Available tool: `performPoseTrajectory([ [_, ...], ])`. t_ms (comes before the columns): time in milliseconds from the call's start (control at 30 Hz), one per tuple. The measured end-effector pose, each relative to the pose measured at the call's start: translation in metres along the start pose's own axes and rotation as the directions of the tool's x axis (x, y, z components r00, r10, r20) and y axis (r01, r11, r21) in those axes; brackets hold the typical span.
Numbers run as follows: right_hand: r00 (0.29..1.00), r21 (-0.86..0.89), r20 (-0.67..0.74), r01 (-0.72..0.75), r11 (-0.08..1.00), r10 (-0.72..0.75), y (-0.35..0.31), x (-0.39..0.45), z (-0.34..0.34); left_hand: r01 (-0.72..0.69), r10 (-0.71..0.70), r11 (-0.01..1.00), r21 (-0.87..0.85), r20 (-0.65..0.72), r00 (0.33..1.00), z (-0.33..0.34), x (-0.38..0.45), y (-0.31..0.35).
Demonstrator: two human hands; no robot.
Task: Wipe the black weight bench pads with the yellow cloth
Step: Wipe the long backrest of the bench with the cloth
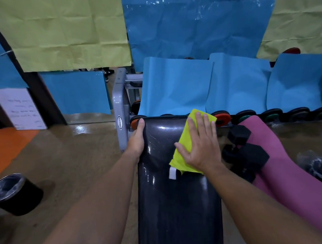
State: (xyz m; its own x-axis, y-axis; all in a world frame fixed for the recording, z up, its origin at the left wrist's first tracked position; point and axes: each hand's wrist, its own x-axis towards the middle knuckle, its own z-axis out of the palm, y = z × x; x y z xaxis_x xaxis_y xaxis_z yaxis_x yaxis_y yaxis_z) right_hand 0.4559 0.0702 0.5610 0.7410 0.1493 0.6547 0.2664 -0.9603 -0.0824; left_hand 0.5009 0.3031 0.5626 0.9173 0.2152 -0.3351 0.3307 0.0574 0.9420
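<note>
I have my right hand (200, 144) spread flat, fingers open, pressing the yellow cloth (186, 139) onto the far right part of the black bench (178, 204) pad. My left hand (137, 141) is curled around the pad's left edge near its far end. Black dumbbells (248, 149) and a pink mat (287, 162) lie just right of the bench.

Black bin (15, 194), pink mat (287, 171), black dumbbells (248, 151).
</note>
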Motion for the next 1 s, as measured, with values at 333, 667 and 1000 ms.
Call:
performPoseTrajectory([
  [333, 0.999, 0.064, -0.01, 0.041, 0.997, -0.04, 0.009, 0.011, 0.002, -0.023, 0.021, 0.998, -0.058, -0.024, 0.999, 0.0, -0.002, -0.004],
  [667, 1.0, 0.063, 0.002, 0.008, 0.998, -0.008, -0.004, 0.009, 0.001, -0.022, 0.022, 0.999, -0.024, -0.017, 1.0, -0.001, 0.012, -0.011],
  [1000, 0.993, 0.052, 0.022, 0.111, 0.993, -0.112, -0.011, 0.007, -0.001, -0.088, 0.094, 0.994, 0.067, -0.078, 0.993, 0.005, -0.012, 0.001],
])
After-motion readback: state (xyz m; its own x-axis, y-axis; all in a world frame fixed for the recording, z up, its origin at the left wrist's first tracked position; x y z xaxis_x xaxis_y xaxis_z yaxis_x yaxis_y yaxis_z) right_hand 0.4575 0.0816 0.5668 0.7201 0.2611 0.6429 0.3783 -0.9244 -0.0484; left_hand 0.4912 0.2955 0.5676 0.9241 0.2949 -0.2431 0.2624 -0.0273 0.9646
